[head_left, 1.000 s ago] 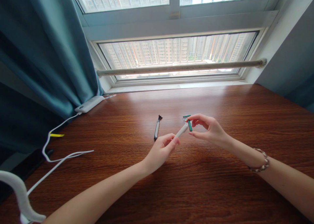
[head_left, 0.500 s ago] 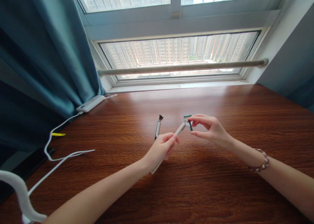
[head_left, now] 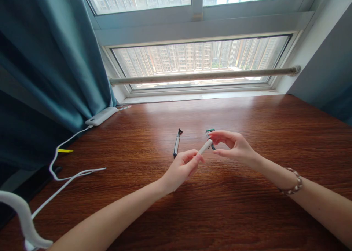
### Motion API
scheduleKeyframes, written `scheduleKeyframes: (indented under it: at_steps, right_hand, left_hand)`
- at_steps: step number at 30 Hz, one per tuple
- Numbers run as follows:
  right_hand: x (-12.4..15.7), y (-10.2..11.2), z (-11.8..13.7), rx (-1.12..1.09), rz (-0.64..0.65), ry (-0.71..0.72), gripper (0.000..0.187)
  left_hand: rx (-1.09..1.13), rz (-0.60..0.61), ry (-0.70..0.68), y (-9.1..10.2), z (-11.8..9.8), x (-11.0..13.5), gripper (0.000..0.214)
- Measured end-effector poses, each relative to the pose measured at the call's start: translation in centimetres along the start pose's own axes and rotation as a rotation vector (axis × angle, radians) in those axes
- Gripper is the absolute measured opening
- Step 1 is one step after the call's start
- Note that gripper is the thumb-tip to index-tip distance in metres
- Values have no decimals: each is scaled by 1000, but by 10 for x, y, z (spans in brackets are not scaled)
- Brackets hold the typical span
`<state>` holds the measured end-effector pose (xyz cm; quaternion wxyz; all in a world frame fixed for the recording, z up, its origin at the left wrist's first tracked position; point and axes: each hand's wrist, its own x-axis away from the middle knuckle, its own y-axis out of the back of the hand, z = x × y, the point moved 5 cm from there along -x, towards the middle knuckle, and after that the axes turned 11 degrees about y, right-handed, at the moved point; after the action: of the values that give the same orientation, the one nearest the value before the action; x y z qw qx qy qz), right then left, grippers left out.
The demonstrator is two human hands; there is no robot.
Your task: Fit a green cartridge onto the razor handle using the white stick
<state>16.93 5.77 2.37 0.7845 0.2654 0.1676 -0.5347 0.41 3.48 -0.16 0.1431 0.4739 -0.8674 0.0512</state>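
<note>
My left hand (head_left: 180,167) is closed around a small white brush (head_left: 205,146), whose tip points up and to the right. My right hand (head_left: 233,145) pinches a green and silver razor head (head_left: 210,132) between thumb and fingers, just above the table. The brush tip touches the razor head. A black razor handle (head_left: 176,143) lies on the wooden table (head_left: 247,214) a little to the left of both hands.
A white power bank (head_left: 101,116) lies at the back left by the teal curtain (head_left: 52,60), with white cables (head_left: 68,170) trailing to the left edge. A window with a horizontal rail (head_left: 203,75) runs along the table's far side.
The brush tip has shifted back and forth against the razor head, moving slightly down and right since half a second ago. Both hands have stayed in nearly the same place.
</note>
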Motion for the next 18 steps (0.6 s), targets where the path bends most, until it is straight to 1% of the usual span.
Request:
scheduleKeyframes:
  at_steps: [2, 4, 6, 13, 15, 18]
  right_hand:
    - [0, -1, -1, -55, 0, -12, 50]
    - [1, -3, -1, -117, 9, -25, 49]
    - [1, -6, -1, -199, 6, -74, 49]
    - [6, -21, -7, -617, -64, -334, 41]
    - [7, -23, -9, -683, -59, -390, 42]
    - [10, -24, -12, -715, -49, -441, 47]
  left_hand:
    - [11, -19, -3, 2, 0, -1, 33]
    - [59, -70, 1, 6, 1, -3, 32]
    - [129, -103, 16, 10, 4, -6, 31]
    - [230, -72, 12, 9, 5, -7, 28]
    - [236, -71, 6, 8, 5, -6, 27]
    - [225, -72, -1, 8, 4, -5, 26]
